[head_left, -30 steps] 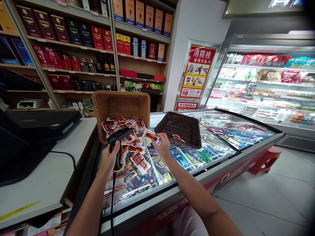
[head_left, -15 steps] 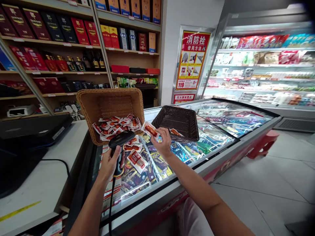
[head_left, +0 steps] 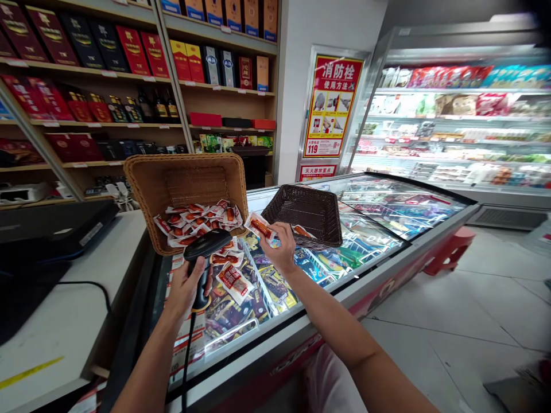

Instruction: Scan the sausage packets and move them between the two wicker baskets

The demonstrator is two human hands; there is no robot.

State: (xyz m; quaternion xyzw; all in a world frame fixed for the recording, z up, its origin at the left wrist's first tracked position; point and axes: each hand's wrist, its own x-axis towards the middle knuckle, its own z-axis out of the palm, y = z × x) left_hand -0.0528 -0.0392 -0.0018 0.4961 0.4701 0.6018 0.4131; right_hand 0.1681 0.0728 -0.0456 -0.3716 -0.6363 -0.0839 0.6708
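Observation:
My left hand (head_left: 188,287) is closed around the handle of a black barcode scanner (head_left: 206,245), its head pointing right. Between the fingers of my right hand (head_left: 282,248) is a small packaged sausage (head_left: 259,225), held just right of the scanner. Behind the scanner a tan wicker basket (head_left: 185,169), tilted toward me, holds many wrapped sausages (head_left: 200,218). A few more packets (head_left: 235,282) lie on the freezer's glass below it. Beyond my right hand stands a dark brown basket (head_left: 321,215) with one sausage packet (head_left: 303,231) visible inside.
The glass-topped chest freezer (head_left: 379,201) runs off to the right. At left is a white counter (head_left: 81,310) with a black device (head_left: 55,229) and a cable. A red stool (head_left: 451,251) stands on the floor. Shelves of boxes (head_left: 129,51) and a lit refrigerated case (head_left: 451,115) line the back.
The whole view has shifted slightly, so things sit a little further left. Both hands keep their holds on the scanner and the packaged sausage, with hardly any movement between them.

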